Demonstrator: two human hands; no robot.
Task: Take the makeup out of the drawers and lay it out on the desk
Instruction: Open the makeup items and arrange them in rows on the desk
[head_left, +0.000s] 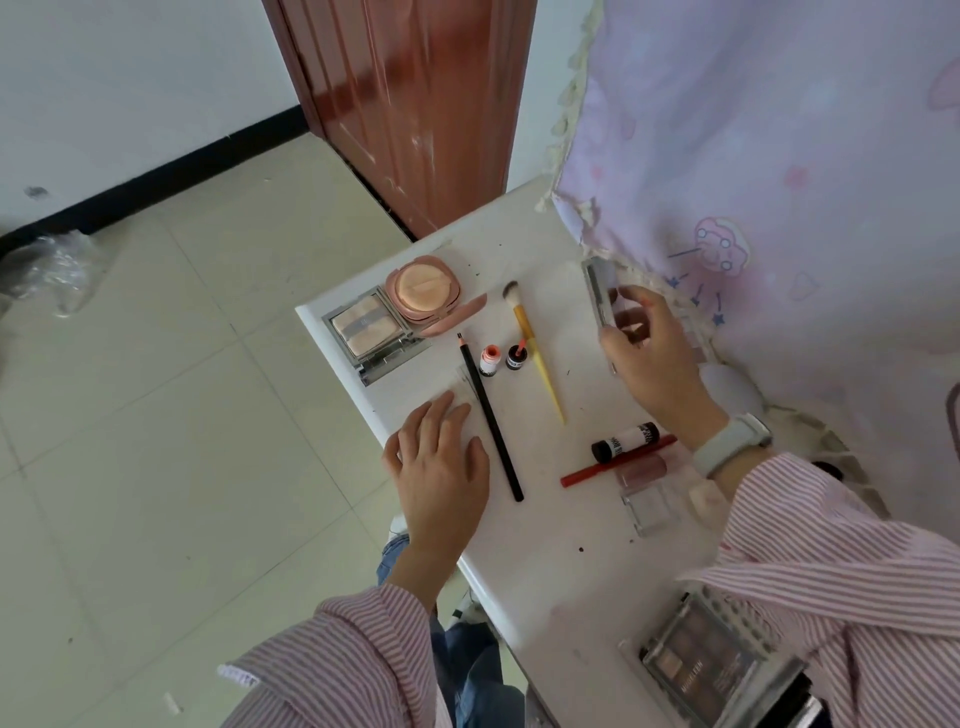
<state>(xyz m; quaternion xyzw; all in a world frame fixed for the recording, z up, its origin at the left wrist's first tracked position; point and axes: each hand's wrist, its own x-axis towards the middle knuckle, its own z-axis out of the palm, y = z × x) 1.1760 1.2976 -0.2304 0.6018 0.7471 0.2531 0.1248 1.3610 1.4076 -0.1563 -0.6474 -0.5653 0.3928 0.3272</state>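
The right hand (647, 353) pinches a slim clear case (598, 293) upright to set it down, while the left hand (441, 462) rests flat, fingers straight, steadying on the bench (550, 561).

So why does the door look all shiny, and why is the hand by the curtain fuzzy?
Head view: daylight glares off the glossy brown door; the right hand and the clear case it grips are motion-blurred; the wide lens bends the desk edges.
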